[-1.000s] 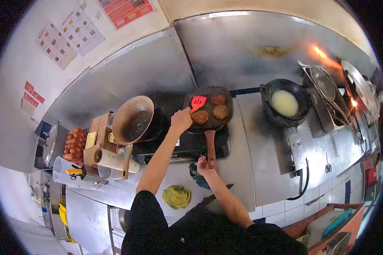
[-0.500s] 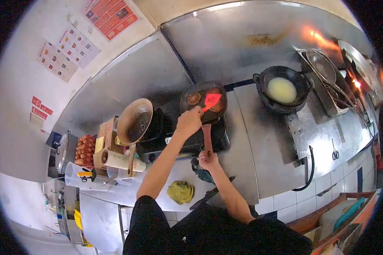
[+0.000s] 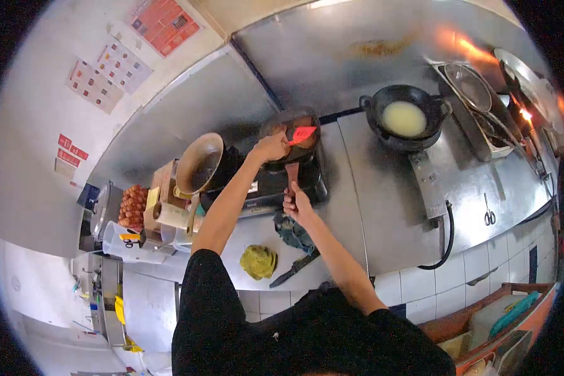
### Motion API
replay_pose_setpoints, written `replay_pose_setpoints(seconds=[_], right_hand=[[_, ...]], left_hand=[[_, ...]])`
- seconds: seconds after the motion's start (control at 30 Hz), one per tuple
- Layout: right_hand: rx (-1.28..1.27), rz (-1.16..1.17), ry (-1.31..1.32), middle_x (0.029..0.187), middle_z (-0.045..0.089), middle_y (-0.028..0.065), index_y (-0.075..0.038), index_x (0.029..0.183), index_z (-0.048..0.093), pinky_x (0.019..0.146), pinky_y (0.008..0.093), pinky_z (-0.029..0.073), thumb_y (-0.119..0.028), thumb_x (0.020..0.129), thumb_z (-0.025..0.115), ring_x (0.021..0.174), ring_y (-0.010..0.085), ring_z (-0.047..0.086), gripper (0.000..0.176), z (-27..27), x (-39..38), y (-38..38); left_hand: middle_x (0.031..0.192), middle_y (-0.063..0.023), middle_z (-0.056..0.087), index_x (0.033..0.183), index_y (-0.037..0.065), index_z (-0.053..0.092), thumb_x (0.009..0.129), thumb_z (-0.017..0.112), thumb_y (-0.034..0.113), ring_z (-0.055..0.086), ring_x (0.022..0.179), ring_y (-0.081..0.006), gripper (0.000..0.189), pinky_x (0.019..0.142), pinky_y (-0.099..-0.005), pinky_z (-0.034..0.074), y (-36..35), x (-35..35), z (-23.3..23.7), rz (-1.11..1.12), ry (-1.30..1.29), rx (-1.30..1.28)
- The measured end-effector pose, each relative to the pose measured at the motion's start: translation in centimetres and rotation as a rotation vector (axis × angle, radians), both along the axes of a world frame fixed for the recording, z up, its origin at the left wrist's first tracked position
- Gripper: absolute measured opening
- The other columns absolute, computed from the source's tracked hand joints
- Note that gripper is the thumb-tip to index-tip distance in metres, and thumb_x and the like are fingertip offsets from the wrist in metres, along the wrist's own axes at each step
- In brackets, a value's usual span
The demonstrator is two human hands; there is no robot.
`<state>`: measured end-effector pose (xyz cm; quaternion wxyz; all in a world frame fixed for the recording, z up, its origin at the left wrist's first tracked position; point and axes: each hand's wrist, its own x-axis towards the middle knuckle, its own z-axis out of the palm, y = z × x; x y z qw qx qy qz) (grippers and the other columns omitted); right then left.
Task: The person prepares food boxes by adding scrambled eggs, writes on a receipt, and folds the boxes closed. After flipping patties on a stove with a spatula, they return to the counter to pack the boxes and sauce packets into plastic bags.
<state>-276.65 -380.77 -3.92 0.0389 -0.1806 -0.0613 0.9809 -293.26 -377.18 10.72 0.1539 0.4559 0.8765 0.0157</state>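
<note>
My left hand (image 3: 272, 146) is closed on a red spatula (image 3: 302, 135), whose blade is over the dark frying pan (image 3: 286, 116). Brown food (image 3: 304, 123) lies in the pan, partly covered by the spatula. The pan sits on a black portable stove (image 3: 307, 183). My right hand (image 3: 297, 204) grips the pan's brown handle (image 3: 292, 173), below and to the right of my left hand.
A black wok (image 3: 382, 133) with pale liquid stands on the right counter. Another pan (image 3: 199, 164), eggs (image 3: 133, 207) and a plastic container (image 3: 114, 239) are at left. A yellow-green cloth (image 3: 258, 262), dark cloth (image 3: 289, 230) and knife (image 3: 293, 271) lie in front. Scissors (image 3: 489, 216) lie right.
The spatula and my left hand have moved left over the pan, and my hand now covers the left piece of food. My right hand has shifted up along the handle. The camera view has shifted slightly.
</note>
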Motion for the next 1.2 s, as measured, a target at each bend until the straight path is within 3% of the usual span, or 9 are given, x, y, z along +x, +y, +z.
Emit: replay_pose_setpoints(seconds=[0.17,0.3,0.47,0.5,0.67,0.83,0.97,1.1,1.2], right_hand=[[0.119,0.007,-0.034,0.059,0.037,-0.0042,-0.013,0.084,0.048,0.039,0.0252,0.022,-0.051,0.098,0.048,0.042,0.0081,0.029,0.04,0.1,-0.2,-0.3],[0.289,0.025,-0.13,0.056,0.038,-0.0055,-0.014,0.081,0.047,0.037,0.0249,0.02,-0.06,0.092,0.053,0.04,0.0084,0.031,0.047,0.2,0.1,-0.3],[0.273,0.008,-0.082,0.056,0.038,-0.0048,-0.013,0.08,0.046,0.035,0.0267,0.021,-0.054,0.095,0.052,0.039,0.0079,0.03,0.044,0.2,0.4,-0.7],[0.299,0.016,-0.099,0.056,0.036,-0.0053,-0.013,0.08,0.046,0.035,0.0266,0.02,-0.055,0.095,0.052,0.04,0.0071,0.029,0.045,0.7,0.3,-1.1],[0.189,-0.009,-0.099,0.056,0.035,-0.0048,-0.013,0.083,0.048,0.036,0.0257,0.019,-0.051,0.098,0.049,0.04,0.0069,0.027,0.041,1.0,-1.7,-3.7],[0.238,0.0,-0.155,0.057,0.031,-0.006,-0.013,0.086,0.046,0.038,0.0238,0.02,-0.047,0.101,0.045,0.042,0.0064,0.026,0.037,3.2,-1.7,-3.8],[0.253,-0.043,-0.116,0.056,0.034,-0.0046,-0.015,0.086,0.047,0.036,0.0259,0.02,-0.055,0.095,0.051,0.04,0.0073,0.028,0.041,0.9,-2.5,-4.2],[0.199,-0.03,-0.092,0.059,0.034,-0.0046,-0.013,0.087,0.048,0.039,0.0255,0.021,-0.053,0.098,0.049,0.042,0.0075,0.027,0.04,1.0,-2.4,-4.2],[0.194,-0.044,-0.123,0.06,0.033,-0.0048,-0.013,0.089,0.047,0.04,0.025,0.021,-0.046,0.099,0.05,0.042,0.0061,0.026,0.035,2.2,-2.2,-4.4]], left_hand=[[0.119,-0.0213,0.063,0.115,0.012,0.057,0.086,0.055,0.02,0.059,0.112,-0.0401,0.03,0.093,-0.0482,0.047,3.8,-3.9,-0.9,0.067,0.146,0.014],[0.13,-0.0277,0.053,0.118,0.002,0.056,0.077,0.058,0.014,0.052,0.122,-0.0428,0.044,0.101,-0.0485,0.042,4.2,-5.6,-5.1,-0.121,0.107,-0.114],[0.094,-0.0208,0.068,0.111,0.007,0.054,0.087,0.054,0.02,0.066,0.083,-0.0411,0.027,0.075,-0.0498,0.051,1.9,-8.5,-2.9,-0.101,0.006,0.035],[0.107,-0.0235,0.066,0.115,0.008,0.055,0.082,0.054,0.02,0.064,0.101,-0.042,0.034,0.084,-0.0494,0.05,1.1,-8.5,-1.4,-0.04,-0.08,-0.02],[0.106,-0.0256,0.066,0.115,0.013,0.052,0.085,0.055,0.022,0.062,0.1,-0.0466,0.031,0.085,-0.0532,0.05,-7.3,-6.0,0.0,-0.044,0.084,0.021],[0.114,-0.0253,0.063,0.133,0.018,0.045,0.086,0.052,0.018,0.061,0.108,-0.0437,0.047,0.09,-0.0541,0.049,-10.2,-4.3,-1.7,0.04,0.053,-0.075],[0.115,-0.0241,0.063,0.129,0.013,0.047,0.085,0.054,0.02,0.062,0.109,-0.0395,0.045,0.09,-0.0518,0.049,-10.0,-5.3,-3.3,0.013,0.055,-0.176],[0.112,-0.0236,0.064,0.122,0.012,0.051,0.085,0.053,0.021,0.062,0.109,-0.0389,0.039,0.092,-0.0497,0.049,-9.1,-7.6,2.4,-0.045,-0.075,-0.166],[0.114,-0.0243,0.064,0.119,0.009,0.053,0.085,0.052,0.02,0.061,0.111,-0.0399,0.035,0.094,-0.0496,0.047,-8.0,-8.7,3.3,0.157,-0.214,-0.116]])
